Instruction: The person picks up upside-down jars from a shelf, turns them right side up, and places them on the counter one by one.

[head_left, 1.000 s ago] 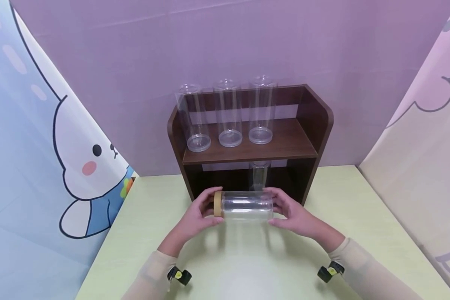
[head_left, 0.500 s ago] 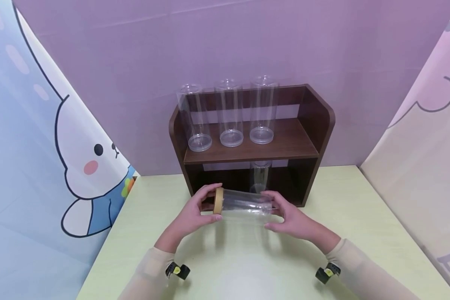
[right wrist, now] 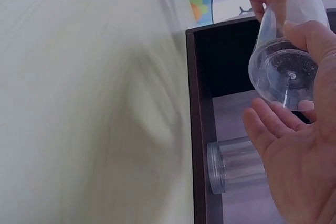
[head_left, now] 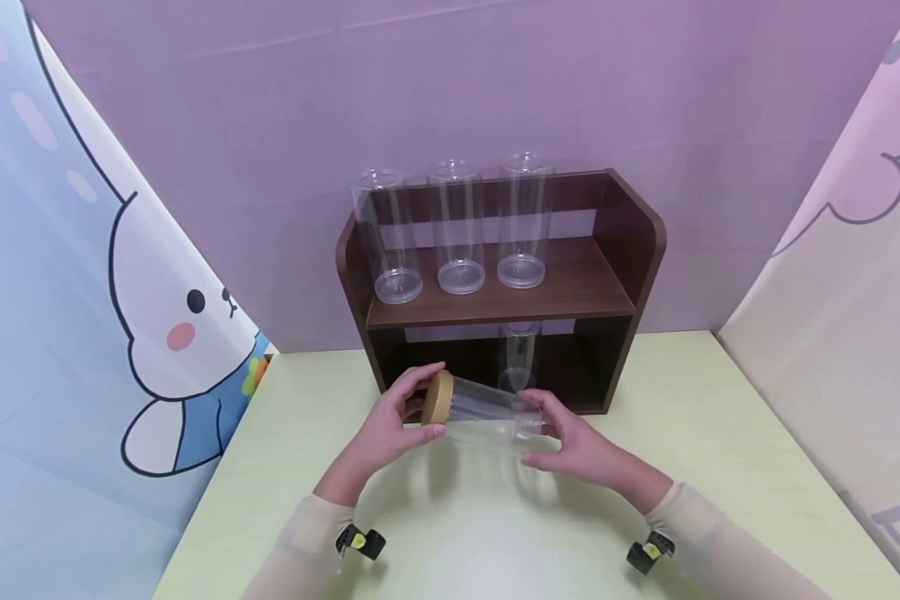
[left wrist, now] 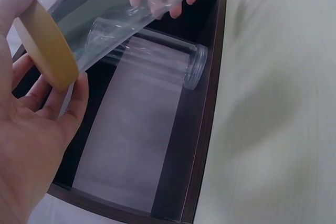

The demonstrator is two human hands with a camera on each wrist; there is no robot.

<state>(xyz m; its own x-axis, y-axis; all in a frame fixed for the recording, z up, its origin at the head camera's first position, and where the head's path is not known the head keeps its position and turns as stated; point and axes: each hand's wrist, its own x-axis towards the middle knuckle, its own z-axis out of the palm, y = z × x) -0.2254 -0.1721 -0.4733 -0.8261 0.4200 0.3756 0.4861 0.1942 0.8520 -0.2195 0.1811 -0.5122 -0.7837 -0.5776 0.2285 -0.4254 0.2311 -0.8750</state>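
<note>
Both hands hold a clear cylindrical jar (head_left: 487,412) in front of the shelf, above the table. Its gold-tan lid (head_left: 438,398) points left and the clear base (right wrist: 286,74) points right, tilted lower. My left hand (head_left: 382,433) grips the lid, thumb and fingers around its rim, plain in the left wrist view. At the other end my right hand (head_left: 581,442) holds the jar near its base. In the right wrist view its thumb (right wrist: 310,35) lies along the wall and its fingers (right wrist: 268,121) are under the base edge.
A dark brown two-tier shelf (head_left: 498,312) stands against the purple backdrop. Three clear cylinders (head_left: 397,286) stand on its upper tier, and another clear cylinder (head_left: 520,354) is in the lower one. The pale table (head_left: 307,400) reaches the printed curtains at both sides.
The jar has gone from level to tilted, lid end up and base end down. My right hand has shifted slightly left and lower; my left hand has risen slightly with the lid.
</note>
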